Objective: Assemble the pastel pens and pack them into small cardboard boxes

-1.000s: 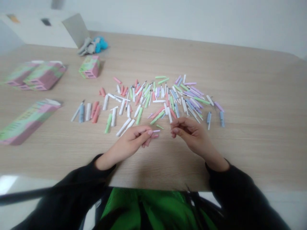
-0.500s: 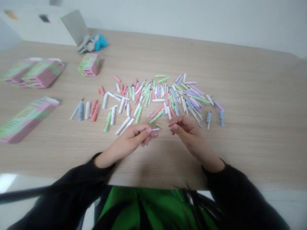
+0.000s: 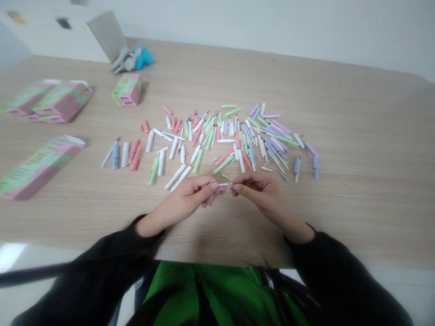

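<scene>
Between left hand (image 3: 195, 192) and right hand (image 3: 258, 190), a lilac stick (image 3: 223, 184) juts from the left's pinch. The right, its grip unclear, has just moved nearer, bringing the stick's tip within reach.

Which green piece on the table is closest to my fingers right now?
The small, thin green piece just beyond the gap between your left hand and right hand; the other green pieces lie farther off.

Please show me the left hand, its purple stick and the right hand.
Left hand (image 3: 195, 193), head view: middle of hand.
Purple stick (image 3: 223, 184), head view: part outside the fingers.
Right hand (image 3: 261, 192), head view: middle of hand.
</scene>
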### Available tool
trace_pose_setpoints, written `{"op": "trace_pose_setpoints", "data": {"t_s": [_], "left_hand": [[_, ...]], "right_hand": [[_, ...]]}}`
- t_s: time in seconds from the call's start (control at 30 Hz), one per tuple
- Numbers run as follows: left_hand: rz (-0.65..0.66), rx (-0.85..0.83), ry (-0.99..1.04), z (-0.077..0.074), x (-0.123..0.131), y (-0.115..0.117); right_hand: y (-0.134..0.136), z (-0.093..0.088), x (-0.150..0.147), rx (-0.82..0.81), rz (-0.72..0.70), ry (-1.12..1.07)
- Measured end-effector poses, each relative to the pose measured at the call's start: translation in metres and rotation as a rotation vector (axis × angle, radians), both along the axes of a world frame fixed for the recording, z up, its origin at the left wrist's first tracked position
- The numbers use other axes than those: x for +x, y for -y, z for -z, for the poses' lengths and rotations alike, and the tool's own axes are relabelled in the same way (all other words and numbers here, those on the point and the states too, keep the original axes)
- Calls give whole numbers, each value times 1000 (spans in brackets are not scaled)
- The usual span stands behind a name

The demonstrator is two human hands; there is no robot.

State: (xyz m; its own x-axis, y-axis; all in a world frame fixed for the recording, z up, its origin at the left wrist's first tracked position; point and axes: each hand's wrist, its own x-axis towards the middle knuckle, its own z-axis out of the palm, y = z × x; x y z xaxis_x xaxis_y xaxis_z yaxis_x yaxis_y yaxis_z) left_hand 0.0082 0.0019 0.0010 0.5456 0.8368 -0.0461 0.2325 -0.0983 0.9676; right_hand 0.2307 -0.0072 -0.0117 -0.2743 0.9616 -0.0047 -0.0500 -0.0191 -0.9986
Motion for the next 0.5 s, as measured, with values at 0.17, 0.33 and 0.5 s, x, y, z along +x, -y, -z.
{"op": "trace_pose_setpoints", "data": {"t_s": [0.17,0.33,0.5], "left_hand": [[9,15,-32,-1,1,0],[41,20,-71,-2,2,1],[83,-95,-3,3,2,0]], "right_hand": [[0,-1,0,39,-23,44],[3,-1,-2,86,-57,68],[7,3,-7,38,-119,19]]}}
